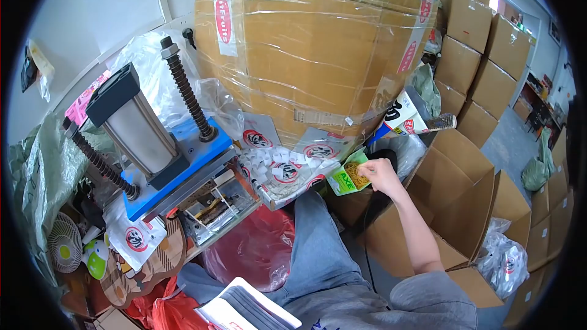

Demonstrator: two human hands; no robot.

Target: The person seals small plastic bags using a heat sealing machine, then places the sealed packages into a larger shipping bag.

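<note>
My right hand point(378, 175) reaches into a small green box point(343, 184) that holds a heap of yellowish rubber bands point(355, 175). Its fingers are pinched together at the bands; whether one is between them is too small to tell. At the bottom of the view, a stack of white and grey printed sheets or bags point(247, 307) lies tilted near my lap. My left hand is almost wholly hidden under that stack, so its fingers do not show. Left of the green box, a tray point(287, 194) carries many small white pieces point(263, 162) and printed bags.
A press with a blue plate point(177, 168) and threaded rods stands at left. Behind is a large taped carton point(306, 43). Open cartons point(449, 195) stand at right. A red-lined bin point(247, 250) is between my legs. A green fan point(65, 242) is far left.
</note>
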